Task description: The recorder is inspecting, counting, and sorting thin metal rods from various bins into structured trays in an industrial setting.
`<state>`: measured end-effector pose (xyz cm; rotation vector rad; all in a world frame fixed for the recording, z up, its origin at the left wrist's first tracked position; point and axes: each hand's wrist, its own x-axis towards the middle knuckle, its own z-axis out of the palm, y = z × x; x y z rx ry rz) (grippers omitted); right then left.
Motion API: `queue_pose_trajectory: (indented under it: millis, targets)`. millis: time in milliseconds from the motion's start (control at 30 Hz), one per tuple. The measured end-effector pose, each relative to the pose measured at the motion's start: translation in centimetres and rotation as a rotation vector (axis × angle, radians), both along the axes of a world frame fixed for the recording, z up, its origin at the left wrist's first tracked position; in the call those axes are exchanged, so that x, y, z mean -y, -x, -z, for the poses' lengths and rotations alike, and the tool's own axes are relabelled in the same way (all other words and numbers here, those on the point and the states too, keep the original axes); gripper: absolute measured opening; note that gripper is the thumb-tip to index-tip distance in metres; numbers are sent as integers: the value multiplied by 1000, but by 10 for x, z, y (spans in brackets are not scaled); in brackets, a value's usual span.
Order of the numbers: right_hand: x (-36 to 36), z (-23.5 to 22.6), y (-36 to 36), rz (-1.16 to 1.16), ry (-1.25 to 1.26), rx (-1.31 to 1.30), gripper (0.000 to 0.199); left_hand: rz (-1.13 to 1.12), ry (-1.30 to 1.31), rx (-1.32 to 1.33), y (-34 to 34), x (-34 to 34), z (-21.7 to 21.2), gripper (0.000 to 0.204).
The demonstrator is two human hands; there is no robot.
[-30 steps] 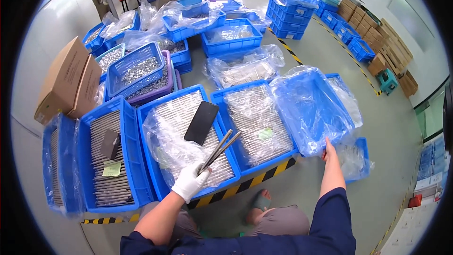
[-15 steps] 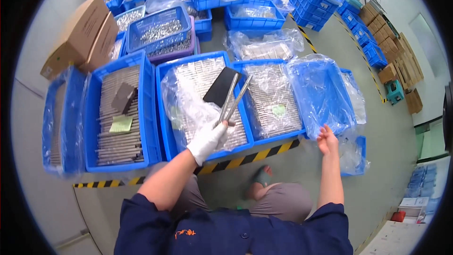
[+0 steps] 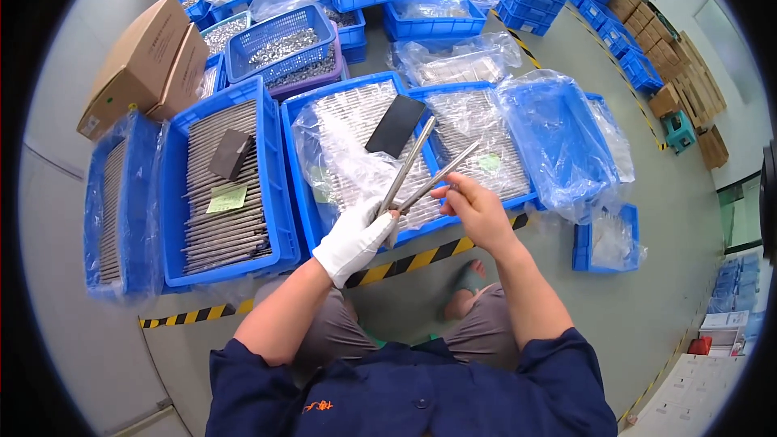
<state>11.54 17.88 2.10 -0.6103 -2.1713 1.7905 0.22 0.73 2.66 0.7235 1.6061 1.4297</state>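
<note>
My left hand [image 3: 356,236], in a white glove, grips the lower ends of metal rods above the middle crate's near edge. One rod [image 3: 410,163] leans up and a second rod [image 3: 443,175] slants to the right, spread from it in a V. My bare right hand [image 3: 479,212] is beside the second rod, with curled fingers pinched together. A small dark spot shows at its fingertips; what they hold is unclear. Beneath, rows of similar rods [image 3: 356,105] fill the blue middle crate [image 3: 293,186], partly under clear plastic. A black flat block [image 3: 396,125] lies on them.
The left crate [image 3: 279,218] holds more rods, a brown block [image 3: 231,154] and a paper slip [image 3: 227,198]. Right of the middle stand a plastic-covered rod crate [image 3: 477,142] and a plastic-lined crate [image 3: 558,146]. Cardboard boxes [image 3: 133,61] stand left; striped tape [image 3: 413,265] marks the floor.
My right hand has moved left from the plastic-lined crate at the right to the rods. My left hand keeps its grip, and the rods now spread wider apart. The view has shifted slightly.
</note>
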Motion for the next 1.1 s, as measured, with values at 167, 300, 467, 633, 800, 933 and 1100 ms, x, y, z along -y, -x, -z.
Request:
queue_pose_trajectory:
  millis: [167, 300, 467, 633, 800, 933, 1100]
  targets:
    - [-25, -1, 2, 132, 358, -193, 26, 62, -12, 52, -4, -3, -3, 25]
    - [-33, -1, -5, 259, 581, -344, 27, 135, 45, -51, -10, -8, 12, 24]
    - [-43, -3, -17, 162, 725, -449, 31, 182, 81, -29, -5, -22, 7, 22]
    - [-41, -3, -15, 215, 522, -393, 31, 172, 57, 25, -4, -27, 15, 22]
    - [-21, -1, -6, 398, -99, -210, 29, 171, 88, 2, -4, -25, 16, 24]
    - [-10, 5, 0, 524, -279, -367, 29, 130, 44, 10, -16, -24, 21, 24]
    - [-16, 7, 0, 462, -581, -333, 23, 97, 23, -37, -21, -22, 29, 25]
